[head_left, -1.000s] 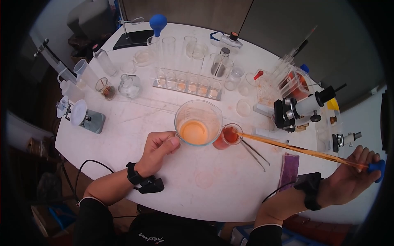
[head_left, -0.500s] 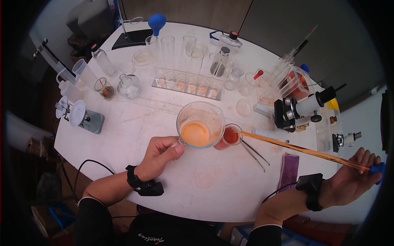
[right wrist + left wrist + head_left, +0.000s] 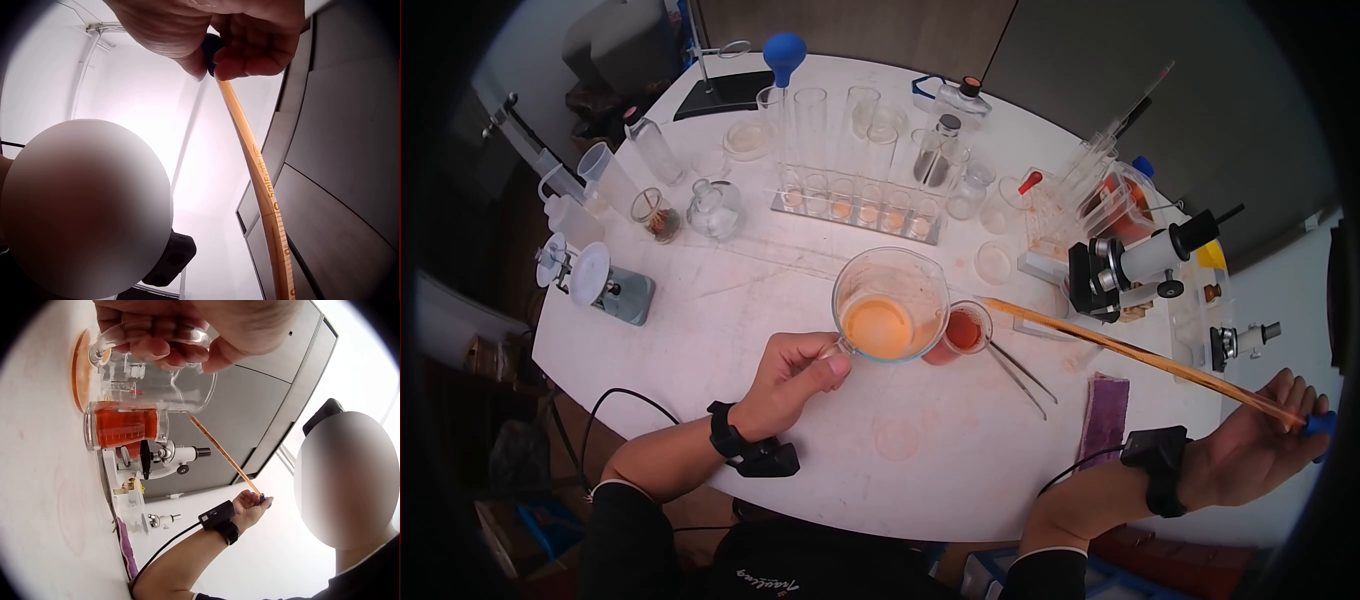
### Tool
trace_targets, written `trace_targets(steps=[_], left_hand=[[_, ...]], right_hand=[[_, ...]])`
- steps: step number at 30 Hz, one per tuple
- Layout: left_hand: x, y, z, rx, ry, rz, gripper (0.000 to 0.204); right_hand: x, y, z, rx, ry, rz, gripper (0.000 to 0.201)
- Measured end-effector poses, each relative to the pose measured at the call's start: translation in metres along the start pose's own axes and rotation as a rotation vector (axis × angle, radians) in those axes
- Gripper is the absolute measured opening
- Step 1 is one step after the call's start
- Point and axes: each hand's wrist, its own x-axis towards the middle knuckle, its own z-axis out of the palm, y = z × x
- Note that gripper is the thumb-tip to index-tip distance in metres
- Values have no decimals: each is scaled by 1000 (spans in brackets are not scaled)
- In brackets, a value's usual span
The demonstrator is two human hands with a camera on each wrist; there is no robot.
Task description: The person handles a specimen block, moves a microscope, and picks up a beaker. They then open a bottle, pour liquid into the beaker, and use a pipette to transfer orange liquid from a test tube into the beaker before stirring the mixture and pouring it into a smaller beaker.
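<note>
By its handle my left hand [image 3: 800, 372] grips a clear glass measuring cup [image 3: 905, 275] with shallow orange liquid [image 3: 878, 327] at the bottom. Just right of the cup stands a small glass beaker [image 3: 947, 348] of red-orange liquid; in the left wrist view the beaker [image 3: 125, 427] shows printed graduations. My right hand [image 3: 1248, 440], raised at the far right, holds the blue rubber bulb [image 3: 1320, 437] of a graduated pipette [image 3: 1125, 350]. The pipette is filled with orange liquid along its length and slants down to the left. Its tip lies above the beaker's far right rim.
Right of the beaker lie metal tweezers [image 3: 1022, 380] and a purple cloth [image 3: 1105, 412]. A rack [image 3: 855, 217] of test tubes stands behind the cup. A microscope [image 3: 1140, 262] is at the right, a balance [image 3: 628, 297] at the left, with several glass vessels along the back.
The pipette tip has risen out of the beaker to above its far rim, while the bulb end dropped slightly. The measuring cup has shifted slightly right.
</note>
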Motion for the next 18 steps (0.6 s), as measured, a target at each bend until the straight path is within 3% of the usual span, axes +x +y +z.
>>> trace_targets(steps=[10,18], left_hand=[[0,0,0,-14,-1,-4,32],[0,0,0,-9,3,-7,32]], right_hand=[[0,0,-3,230,-107,6,16],[-14,7,11,208,-116,51,24]])
